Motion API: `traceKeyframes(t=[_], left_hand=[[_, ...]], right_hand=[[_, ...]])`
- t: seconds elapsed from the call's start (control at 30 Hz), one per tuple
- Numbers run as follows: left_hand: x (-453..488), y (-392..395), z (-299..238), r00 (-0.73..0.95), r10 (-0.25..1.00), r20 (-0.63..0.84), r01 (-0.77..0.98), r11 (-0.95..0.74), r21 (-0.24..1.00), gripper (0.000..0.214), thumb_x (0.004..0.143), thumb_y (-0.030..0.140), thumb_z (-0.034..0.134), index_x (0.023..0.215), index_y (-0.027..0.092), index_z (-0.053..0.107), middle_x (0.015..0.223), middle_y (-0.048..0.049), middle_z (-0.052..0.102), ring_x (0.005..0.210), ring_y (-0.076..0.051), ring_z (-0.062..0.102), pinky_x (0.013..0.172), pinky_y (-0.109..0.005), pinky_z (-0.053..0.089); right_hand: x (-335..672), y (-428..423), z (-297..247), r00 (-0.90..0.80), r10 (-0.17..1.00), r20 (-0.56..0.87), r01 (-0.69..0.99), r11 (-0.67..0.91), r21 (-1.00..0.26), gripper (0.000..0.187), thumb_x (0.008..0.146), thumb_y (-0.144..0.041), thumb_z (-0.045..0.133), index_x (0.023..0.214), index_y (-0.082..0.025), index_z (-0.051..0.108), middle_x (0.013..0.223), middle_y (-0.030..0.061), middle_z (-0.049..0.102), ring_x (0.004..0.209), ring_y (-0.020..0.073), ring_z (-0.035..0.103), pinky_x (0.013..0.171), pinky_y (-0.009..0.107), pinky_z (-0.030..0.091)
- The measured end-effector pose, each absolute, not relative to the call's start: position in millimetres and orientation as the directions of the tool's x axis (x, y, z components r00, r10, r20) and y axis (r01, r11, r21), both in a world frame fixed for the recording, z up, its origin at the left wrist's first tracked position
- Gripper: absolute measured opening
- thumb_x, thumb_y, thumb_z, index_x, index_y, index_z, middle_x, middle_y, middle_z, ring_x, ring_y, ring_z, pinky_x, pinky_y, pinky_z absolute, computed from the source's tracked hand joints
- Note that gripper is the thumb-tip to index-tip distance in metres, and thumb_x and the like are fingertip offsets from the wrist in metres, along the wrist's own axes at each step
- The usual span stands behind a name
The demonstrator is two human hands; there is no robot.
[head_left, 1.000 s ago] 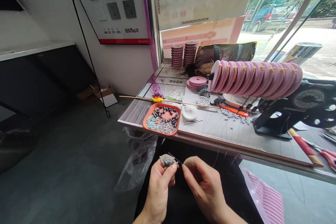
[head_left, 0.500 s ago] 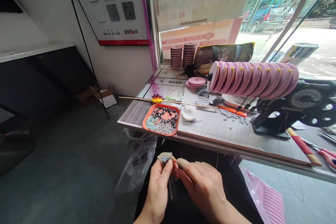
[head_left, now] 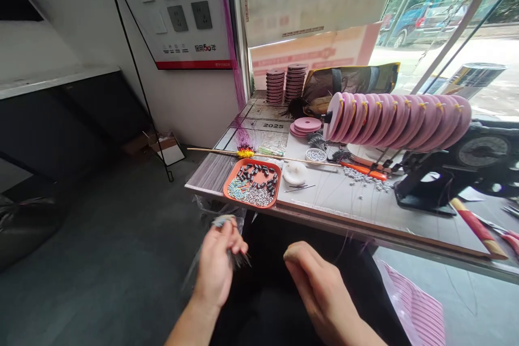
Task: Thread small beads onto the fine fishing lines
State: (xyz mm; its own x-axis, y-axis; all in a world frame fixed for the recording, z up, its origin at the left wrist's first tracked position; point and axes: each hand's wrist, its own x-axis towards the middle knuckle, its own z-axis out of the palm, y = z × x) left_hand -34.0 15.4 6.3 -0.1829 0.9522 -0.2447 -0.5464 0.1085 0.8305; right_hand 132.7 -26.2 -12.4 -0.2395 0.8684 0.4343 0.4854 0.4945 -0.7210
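My left hand is low in front of the table edge, fingers pinched together round something small and blurred; thin strands trail from it. My right hand is beside it, a short way apart, with a tan finger cover on the fingertip and the fingers curled closed; I cannot make out anything in it. Just beyond my hands, an orange tray of small black, blue and silver pieces sits at the table's near edge.
A row of pink discs is mounted on a black stand. Stacked pink discs, a thin wooden stick, a white round piece, loose silver beads and a clear plastic bag are around the table.
My left hand has pulled away to the left and turned, blurred by motion. My hands, close together before, are now apart. The right hand has stayed almost in place.
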Motion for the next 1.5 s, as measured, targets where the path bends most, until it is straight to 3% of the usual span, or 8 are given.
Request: traceKeyframes(t=[0.17, 0.27, 0.43, 0.6, 0.7, 0.83, 1.23, 1.5], left_hand=[[-15.9, -1.5, -5.3, -0.033, 0.944, -0.327, -0.506, 0.266, 0.82, 0.025, 0.068, 0.034, 0.071, 0.072, 0.014, 0.056, 0.049, 0.0077, 0.039, 0.045, -0.006, 0.035, 0.047, -0.021, 0.035], [-11.5, -6.0, -7.6, -0.015, 0.939, -0.343, -0.501, 0.29, 0.815, 0.027, 0.068, 0.036, 0.071, 0.069, 0.016, 0.053, 0.05, 0.0073, 0.04, 0.046, -0.007, 0.036, 0.048, -0.022, 0.036], [-10.2, -6.4, -15.9, -0.033, 0.958, -0.284, -0.399, 0.248, 0.883, 0.029, 0.072, 0.041, 0.065, 0.066, 0.018, 0.048, 0.051, 0.0072, 0.04, 0.046, -0.008, 0.038, 0.049, -0.023, 0.037], [-14.6, -9.8, -30.3, -0.182, 0.982, -0.057, 0.036, 0.065, 0.997, 0.025, 0.08, 0.04, 0.053, 0.068, 0.019, 0.051, 0.055, 0.0043, 0.045, 0.051, -0.011, 0.043, 0.053, -0.026, 0.037], [-17.5, -13.3, -31.9, -0.221, 0.973, 0.069, 0.324, 0.006, 0.946, 0.024, 0.082, 0.039, 0.048, 0.069, 0.02, 0.052, 0.059, 0.0005, 0.051, 0.056, -0.015, 0.049, 0.056, -0.028, 0.039], [-17.3, -15.7, -27.9, -0.231, 0.96, 0.157, 0.518, -0.015, 0.855, 0.026, 0.083, 0.039, 0.044, 0.072, 0.019, 0.054, 0.059, -0.0032, 0.057, 0.056, -0.019, 0.054, 0.054, -0.031, 0.04], [-16.6, -14.4, -24.0, -0.136, 0.899, 0.416, 0.712, -0.204, 0.672, 0.024, 0.088, 0.028, 0.042, 0.068, 0.019, 0.052, 0.056, -0.004, 0.062, 0.049, -0.018, 0.06, 0.044, -0.027, 0.043], [-17.6, -17.8, -25.1, -0.051, 0.821, 0.568, 0.703, -0.375, 0.604, 0.014, 0.083, 0.023, 0.05, 0.083, 0.016, 0.061, 0.068, -0.0079, 0.07, 0.061, -0.021, 0.067, 0.058, -0.029, 0.051]], right_hand=[[130.7, -27.1, -16.7, -0.108, 0.908, 0.405, 0.395, 0.413, -0.821, 0.012, 0.089, -0.021, 0.045, 0.078, -0.019, 0.05, 0.062, -0.0022, 0.052, 0.052, 0.0096, 0.049, 0.05, 0.017, 0.04], [129.2, -29.0, -19.4, -0.092, 0.913, 0.397, 0.418, 0.397, -0.817, 0.016, 0.088, -0.023, 0.047, 0.073, -0.019, 0.051, 0.057, -0.0033, 0.048, 0.046, 0.0088, 0.044, 0.045, 0.017, 0.036], [126.9, -30.1, -19.5, -0.169, 0.873, 0.457, 0.435, 0.483, -0.76, 0.017, 0.087, -0.018, 0.045, 0.071, -0.018, 0.051, 0.057, -0.0006, 0.052, 0.048, 0.0101, 0.048, 0.047, 0.019, 0.039], [126.9, -32.1, -18.6, -0.212, 0.804, 0.556, 0.477, 0.582, -0.659, 0.011, 0.085, -0.013, 0.047, 0.076, -0.018, 0.052, 0.059, 0.0013, 0.056, 0.05, 0.0119, 0.052, 0.049, 0.021, 0.04], [126.7, -32.3, -18.1, -0.222, 0.783, 0.582, 0.491, 0.605, -0.627, 0.011, 0.084, -0.012, 0.048, 0.076, -0.018, 0.051, 0.057, 0.0012, 0.055, 0.048, 0.0121, 0.051, 0.047, 0.021, 0.039], [125.5, -31.2, -17.9, -0.226, 0.783, 0.58, 0.496, 0.605, -0.623, 0.012, 0.084, -0.012, 0.048, 0.074, -0.017, 0.051, 0.056, 0.0012, 0.055, 0.047, 0.0121, 0.05, 0.046, 0.022, 0.039], [125.0, -30.8, -17.5, -0.231, 0.783, 0.578, 0.49, 0.607, -0.626, 0.012, 0.084, -0.012, 0.047, 0.074, -0.017, 0.051, 0.057, 0.0009, 0.055, 0.047, 0.0115, 0.05, 0.047, 0.021, 0.039], [124.4, -27.0, -16.1, -0.108, 0.871, 0.48, 0.479, 0.469, -0.743, 0.017, 0.087, -0.019, 0.045, 0.071, -0.018, 0.051, 0.058, -0.0009, 0.052, 0.048, 0.0095, 0.048, 0.047, 0.019, 0.04]])
